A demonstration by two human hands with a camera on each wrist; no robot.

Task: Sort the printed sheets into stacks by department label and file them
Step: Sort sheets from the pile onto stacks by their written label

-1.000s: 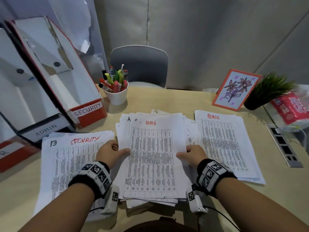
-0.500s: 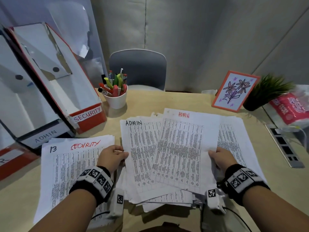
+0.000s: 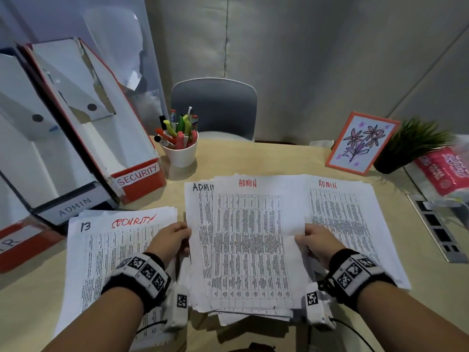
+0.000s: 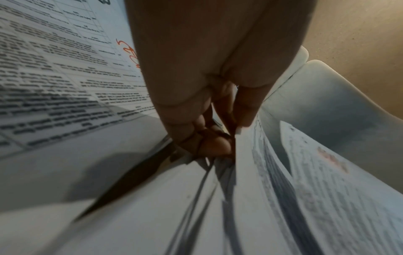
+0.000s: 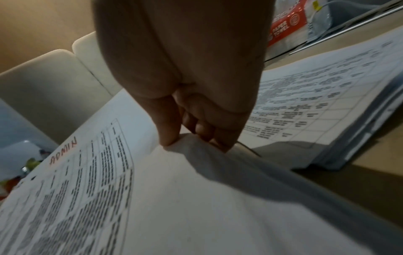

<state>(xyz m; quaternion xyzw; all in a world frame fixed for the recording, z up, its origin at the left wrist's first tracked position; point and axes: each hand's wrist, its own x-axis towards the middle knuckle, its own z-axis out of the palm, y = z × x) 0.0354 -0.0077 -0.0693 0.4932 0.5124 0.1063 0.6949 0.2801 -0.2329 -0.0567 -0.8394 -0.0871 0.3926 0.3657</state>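
Three lots of printed sheets lie on the table (image 3: 253,158). The SECURITY stack (image 3: 114,250) (image 4: 54,77) is on the left, a loose middle pile (image 3: 200,237) shows a black ADMIN label, and the ADMIN stack (image 3: 347,224) (image 5: 316,103) is on the right. My left hand (image 3: 175,237) (image 4: 218,143) grips the middle pile's left edge. My right hand (image 3: 314,240) (image 5: 191,141) pinches the right edge of a red-labelled ADMIN sheet (image 3: 251,245) (image 5: 98,189). That sheet overlaps the middle pile and the right stack. Its edge is raised in the right wrist view.
File boxes labelled SECURITY (image 3: 137,174) and ADMIN (image 3: 73,207) stand at the back left, with a third red box (image 3: 15,247) in front. A pen cup (image 3: 181,153), a flower card (image 3: 363,143), a plant (image 3: 411,146), a paper towel pack (image 3: 446,171) and a socket strip (image 3: 439,229) ring the sheets.
My right hand lifted the red-labelled ADMIN sheet off the middle pile and swung it right, uncovering a black-labelled ADMIN sheet; it has since come back slightly left. My left hand stayed put.
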